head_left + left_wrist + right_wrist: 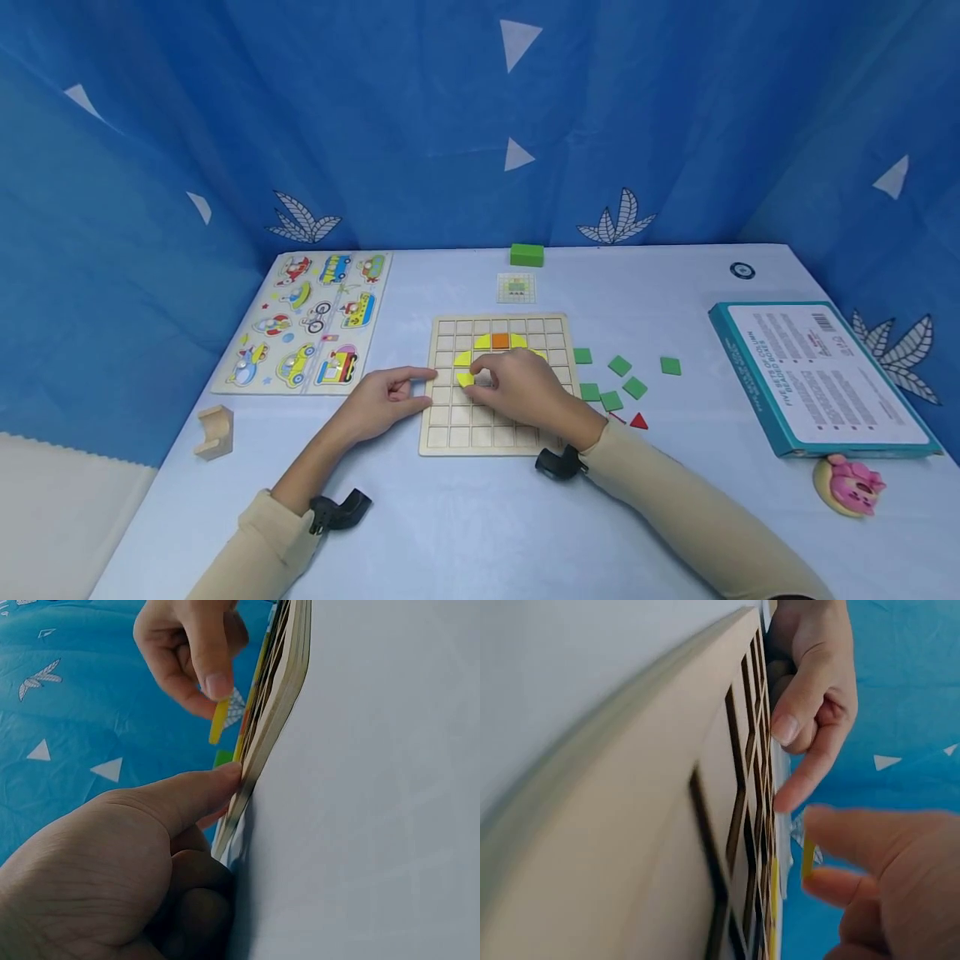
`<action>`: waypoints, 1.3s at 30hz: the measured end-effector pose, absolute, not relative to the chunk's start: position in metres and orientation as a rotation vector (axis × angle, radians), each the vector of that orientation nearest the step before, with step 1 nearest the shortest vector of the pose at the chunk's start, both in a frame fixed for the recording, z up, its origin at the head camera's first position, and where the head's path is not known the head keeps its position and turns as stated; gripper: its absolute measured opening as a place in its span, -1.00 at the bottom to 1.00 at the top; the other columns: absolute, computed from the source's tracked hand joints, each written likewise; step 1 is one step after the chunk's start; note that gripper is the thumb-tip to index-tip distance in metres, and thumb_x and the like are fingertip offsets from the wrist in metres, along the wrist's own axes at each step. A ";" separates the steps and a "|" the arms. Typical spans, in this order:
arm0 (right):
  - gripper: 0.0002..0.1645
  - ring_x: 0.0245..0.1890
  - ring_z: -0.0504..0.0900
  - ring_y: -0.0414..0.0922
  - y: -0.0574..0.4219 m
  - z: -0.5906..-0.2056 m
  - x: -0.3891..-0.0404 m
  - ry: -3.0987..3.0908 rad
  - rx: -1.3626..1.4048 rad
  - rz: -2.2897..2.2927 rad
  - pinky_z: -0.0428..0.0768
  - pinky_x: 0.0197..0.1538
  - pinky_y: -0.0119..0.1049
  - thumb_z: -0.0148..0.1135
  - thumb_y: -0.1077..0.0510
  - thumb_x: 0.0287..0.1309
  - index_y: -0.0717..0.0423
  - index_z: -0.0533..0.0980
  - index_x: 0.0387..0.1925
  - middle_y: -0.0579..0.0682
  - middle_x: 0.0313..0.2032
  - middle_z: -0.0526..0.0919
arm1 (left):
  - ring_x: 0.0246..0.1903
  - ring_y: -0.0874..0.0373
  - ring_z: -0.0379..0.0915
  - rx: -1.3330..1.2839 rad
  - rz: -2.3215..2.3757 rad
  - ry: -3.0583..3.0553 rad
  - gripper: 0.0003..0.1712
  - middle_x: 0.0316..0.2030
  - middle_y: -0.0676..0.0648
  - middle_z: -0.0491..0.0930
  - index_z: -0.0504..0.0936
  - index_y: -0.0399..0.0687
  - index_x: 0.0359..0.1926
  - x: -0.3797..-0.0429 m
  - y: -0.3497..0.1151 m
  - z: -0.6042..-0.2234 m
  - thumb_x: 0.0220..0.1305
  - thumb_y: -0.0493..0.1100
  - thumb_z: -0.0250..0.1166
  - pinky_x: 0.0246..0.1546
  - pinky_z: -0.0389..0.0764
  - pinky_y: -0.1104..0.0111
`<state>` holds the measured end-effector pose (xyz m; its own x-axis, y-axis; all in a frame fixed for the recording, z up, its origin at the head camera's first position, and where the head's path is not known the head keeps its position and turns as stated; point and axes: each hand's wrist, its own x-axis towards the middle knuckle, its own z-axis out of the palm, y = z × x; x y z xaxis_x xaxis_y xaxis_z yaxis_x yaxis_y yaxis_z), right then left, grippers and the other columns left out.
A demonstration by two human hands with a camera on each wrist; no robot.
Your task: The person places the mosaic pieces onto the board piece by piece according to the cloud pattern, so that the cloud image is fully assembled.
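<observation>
A square wooden grid board point(450, 437) lies flat in the middle of the table. Along its upper rows sit several yellow pieces point(462, 358) and an orange square point(500, 341). Over the board, my right hand point(517, 385) pinches a thin yellow tile point(218, 724) between thumb and fingertip. In the right wrist view that tile point(808, 857) shows edge-on, held off the board's surface. My left hand point(378, 403) touches the board's left edge with thumb and index finger extended. The right hand hides part of the grid.
Right of the board lie several green squares point(618, 365) and a red triangle point(638, 421). Behind it are a pattern card point(516, 287) and a green block point(527, 255). A vehicle puzzle point(303, 325) and wooden block point(216, 432) are left; a teal box point(825, 375) and pink figure point(855, 486) right.
</observation>
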<state>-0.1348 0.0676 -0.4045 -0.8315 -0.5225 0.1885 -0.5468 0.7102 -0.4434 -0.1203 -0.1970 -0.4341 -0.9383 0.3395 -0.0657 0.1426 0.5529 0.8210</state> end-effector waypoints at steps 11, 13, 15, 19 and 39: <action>-0.66 -0.65 0.37 -0.31 0.062 -0.420 -0.142 -2.873 0.841 0.725 0.34 -0.53 -0.37 0.45 -0.14 0.22 -0.04 0.73 -0.11 -0.30 -0.75 0.39 | -0.63 0.22 0.15 0.417 1.309 2.581 -0.58 -0.65 0.11 0.23 0.68 0.12 0.19 -0.120 -0.196 -0.434 0.33 -0.04 0.43 -0.48 0.25 0.38; -0.66 -0.67 0.35 -0.31 0.062 -0.422 -0.143 -2.852 0.835 0.730 0.33 -0.54 -0.37 0.45 -0.15 0.22 -0.06 0.73 -0.10 -0.30 -0.76 0.36 | -0.63 0.23 0.15 0.410 1.304 2.583 -0.59 -0.65 0.12 0.24 0.68 0.15 0.19 -0.121 -0.196 -0.434 0.33 -0.04 0.43 -0.47 0.26 0.39; -0.67 -0.67 0.34 -0.31 0.062 -0.424 -0.143 -2.829 0.834 0.734 0.31 -0.54 -0.36 0.44 -0.15 0.22 -0.07 0.73 -0.10 -0.29 -0.75 0.35 | -0.63 0.23 0.15 0.408 1.299 2.584 -0.59 -0.65 0.12 0.24 0.68 0.15 0.18 -0.121 -0.196 -0.433 0.33 -0.05 0.43 -0.47 0.26 0.39; -0.67 -0.66 0.33 -0.31 0.062 -0.426 -0.144 -2.786 0.841 0.740 0.30 -0.55 -0.37 0.44 -0.16 0.21 -0.10 0.73 -0.09 -0.30 -0.72 0.37 | -0.63 0.23 0.15 0.406 1.307 2.581 -0.58 -0.65 0.11 0.24 0.68 0.13 0.19 -0.121 -0.197 -0.433 0.32 -0.05 0.44 -0.49 0.24 0.39; -0.68 -0.68 0.31 -0.31 0.060 -0.431 -0.146 -2.765 0.815 0.758 0.28 -0.57 -0.38 0.47 -0.17 0.19 -0.09 0.74 -0.14 -0.28 -0.73 0.35 | -0.62 0.23 0.16 0.411 1.311 2.577 -0.58 -0.64 0.11 0.24 0.67 0.13 0.19 -0.121 -0.198 -0.435 0.33 -0.05 0.43 -0.47 0.26 0.39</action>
<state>-0.1460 0.0601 -0.4310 -0.8385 -0.4632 0.2871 -0.5448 0.7228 -0.4252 -0.1214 -0.1982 -0.4353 -0.9365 0.3438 -0.0688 0.1468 0.5627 0.8135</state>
